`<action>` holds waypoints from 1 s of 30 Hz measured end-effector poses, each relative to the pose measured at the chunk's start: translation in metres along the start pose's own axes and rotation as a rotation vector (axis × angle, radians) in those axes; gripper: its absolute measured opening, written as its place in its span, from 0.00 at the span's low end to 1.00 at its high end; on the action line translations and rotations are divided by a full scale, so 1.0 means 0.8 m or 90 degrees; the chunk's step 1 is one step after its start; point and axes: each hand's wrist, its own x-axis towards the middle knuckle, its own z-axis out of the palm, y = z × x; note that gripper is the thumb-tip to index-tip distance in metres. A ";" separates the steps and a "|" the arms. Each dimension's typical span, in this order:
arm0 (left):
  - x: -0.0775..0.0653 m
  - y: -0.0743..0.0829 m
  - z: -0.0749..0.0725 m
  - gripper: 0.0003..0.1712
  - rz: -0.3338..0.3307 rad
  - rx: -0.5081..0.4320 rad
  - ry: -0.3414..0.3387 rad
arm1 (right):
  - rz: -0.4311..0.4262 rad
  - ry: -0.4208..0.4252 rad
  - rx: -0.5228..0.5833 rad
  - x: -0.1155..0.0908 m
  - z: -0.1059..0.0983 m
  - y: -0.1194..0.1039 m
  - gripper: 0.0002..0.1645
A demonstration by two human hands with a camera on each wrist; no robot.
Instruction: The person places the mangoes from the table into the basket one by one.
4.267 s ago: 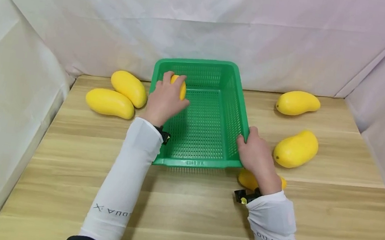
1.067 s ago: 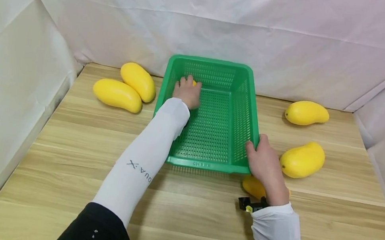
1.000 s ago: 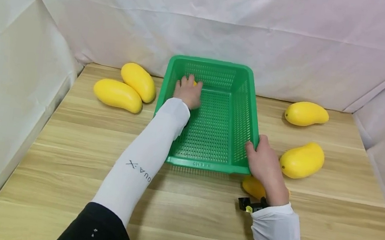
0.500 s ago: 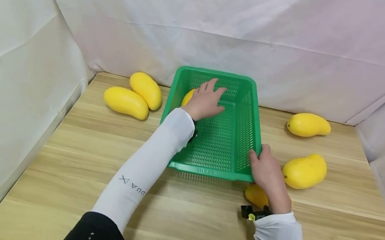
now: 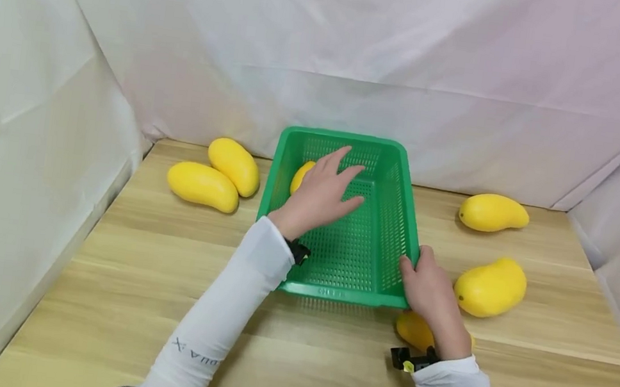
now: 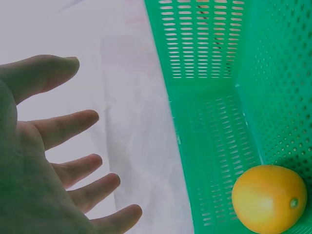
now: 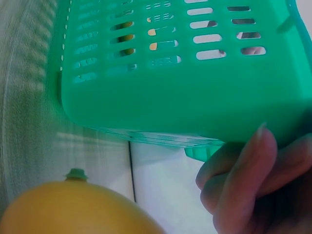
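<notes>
A green plastic basket (image 5: pixel 338 295) with perforated walls stands in the middle of the wooden table. Inside it, by the left wall near the back, lies a yellow mango (image 5: pixel 301 177), partly covered by my left hand in the head view. My left hand (image 5: pixel 322 192) hovers over the basket with its fingers spread and nothing in it; in the left wrist view the mango (image 6: pixel 269 199) sits well apart from the fingers. My right hand (image 5: pixel 432 286) grips the basket's right rim near the front corner. Under my right wrist lies another mango (image 5: pixel 415 330), partly hidden.
Two mangoes lie left of the basket, one mango (image 5: pixel 203 185) in front of the other mango (image 5: pixel 234 166). To the right are a mango (image 5: pixel 493 213) near the back and a mango (image 5: pixel 490 287) closer in. A white cloth (image 5: pixel 328 47) hangs behind the table.
My left hand has put the mango down in the basket, let it go and risen back toward me, fingers spreading. The right hand keeps its grip on the rim.
</notes>
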 end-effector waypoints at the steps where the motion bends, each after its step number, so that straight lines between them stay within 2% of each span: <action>1: -0.005 -0.001 0.001 0.33 0.002 -0.009 0.010 | 0.000 -0.001 0.000 0.000 0.001 0.000 0.31; 5: -0.020 0.000 -0.002 0.32 0.028 -0.040 0.066 | -0.010 0.010 -0.008 0.003 -0.002 0.000 0.32; 9: -0.027 0.010 -0.009 0.31 0.060 -0.059 0.109 | -0.012 0.019 -0.015 0.004 -0.007 0.000 0.32; 13: -0.034 0.019 -0.012 0.29 0.073 -0.069 0.124 | -0.012 0.021 -0.017 0.003 -0.009 0.001 0.32; 20: -0.046 0.023 -0.020 0.29 0.105 -0.102 0.161 | -0.017 0.027 -0.019 0.000 -0.012 0.002 0.31; 30: -0.066 0.030 -0.048 0.29 0.125 -0.144 0.210 | -0.014 0.021 -0.025 -0.004 -0.021 0.005 0.34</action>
